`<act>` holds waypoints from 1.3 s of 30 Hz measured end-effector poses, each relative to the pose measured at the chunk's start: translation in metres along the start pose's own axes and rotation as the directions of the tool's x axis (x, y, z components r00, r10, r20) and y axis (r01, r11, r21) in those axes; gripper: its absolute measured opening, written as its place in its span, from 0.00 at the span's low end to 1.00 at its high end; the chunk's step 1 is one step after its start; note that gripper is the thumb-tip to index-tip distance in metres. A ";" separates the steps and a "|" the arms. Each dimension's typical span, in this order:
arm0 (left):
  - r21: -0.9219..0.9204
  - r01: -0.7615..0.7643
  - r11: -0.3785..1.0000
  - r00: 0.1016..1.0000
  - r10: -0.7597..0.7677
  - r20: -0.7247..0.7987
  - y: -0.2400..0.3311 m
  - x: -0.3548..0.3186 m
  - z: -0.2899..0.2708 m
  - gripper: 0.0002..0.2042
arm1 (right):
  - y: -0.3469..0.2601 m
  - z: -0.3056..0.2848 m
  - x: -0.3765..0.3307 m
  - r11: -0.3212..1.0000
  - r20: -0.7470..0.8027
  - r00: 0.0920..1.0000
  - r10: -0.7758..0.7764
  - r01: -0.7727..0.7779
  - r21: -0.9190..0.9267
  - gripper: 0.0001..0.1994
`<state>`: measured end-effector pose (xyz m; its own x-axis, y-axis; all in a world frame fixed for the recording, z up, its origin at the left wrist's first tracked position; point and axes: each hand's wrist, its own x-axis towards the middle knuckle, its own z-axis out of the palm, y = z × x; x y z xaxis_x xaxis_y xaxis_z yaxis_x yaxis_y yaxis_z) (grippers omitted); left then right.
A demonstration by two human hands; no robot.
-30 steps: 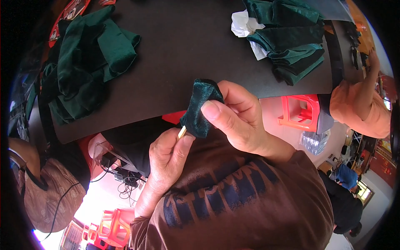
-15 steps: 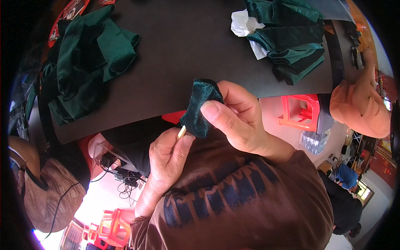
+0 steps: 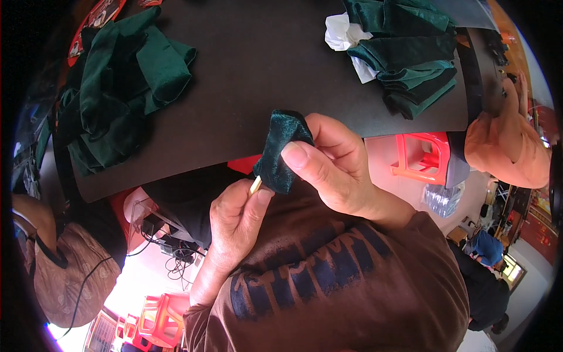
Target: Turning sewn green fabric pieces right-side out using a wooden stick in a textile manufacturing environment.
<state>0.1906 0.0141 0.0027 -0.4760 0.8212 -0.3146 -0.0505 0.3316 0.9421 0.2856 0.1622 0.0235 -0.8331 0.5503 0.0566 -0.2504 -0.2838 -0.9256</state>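
Note:
Between thumb and fingers, my right hand pinches a small dark green velvet piece, which stands up in front of my chest. My left hand is closed on a thin pale stick. The stick's upper end runs to the lower left edge of the velvet piece; whether it goes inside, I cannot tell. My left fist hides the stick's lower part. Both hands are just off the near edge of the dark table.
Green velvet strips lie heaped on the table's left. More folded velvet lies at the right beside crumpled white paper. A red stool stands under the right side. People sit left and right; cables hang at lower left.
My hands, the velvet piece and the stick hold nearly still. At the far right, the person in orange has shifted their arms.

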 end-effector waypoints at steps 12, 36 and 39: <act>0.003 -0.002 1.000 1.000 0.002 -0.001 -0.003 0.001 0.001 0.05 | 0.006 -0.003 0.000 0.998 -0.012 0.999 -0.041 0.041 -0.054 0.10; -0.019 -0.110 0.994 0.994 0.110 -0.006 -0.012 0.006 0.007 0.05 | 0.008 -0.003 0.000 0.995 -0.024 0.998 -0.064 0.062 -0.074 0.10; 0.019 -0.110 0.994 0.994 0.110 0.002 -0.009 0.007 0.007 0.05 | 0.007 -0.004 0.000 0.996 -0.018 0.998 -0.057 0.055 -0.074 0.10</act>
<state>0.1944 0.0199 -0.0089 -0.4766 0.8537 -0.2098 0.0182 0.2482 0.9685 0.2863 0.1634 0.0154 -0.8083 0.5799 0.1022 -0.2589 -0.1942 -0.9462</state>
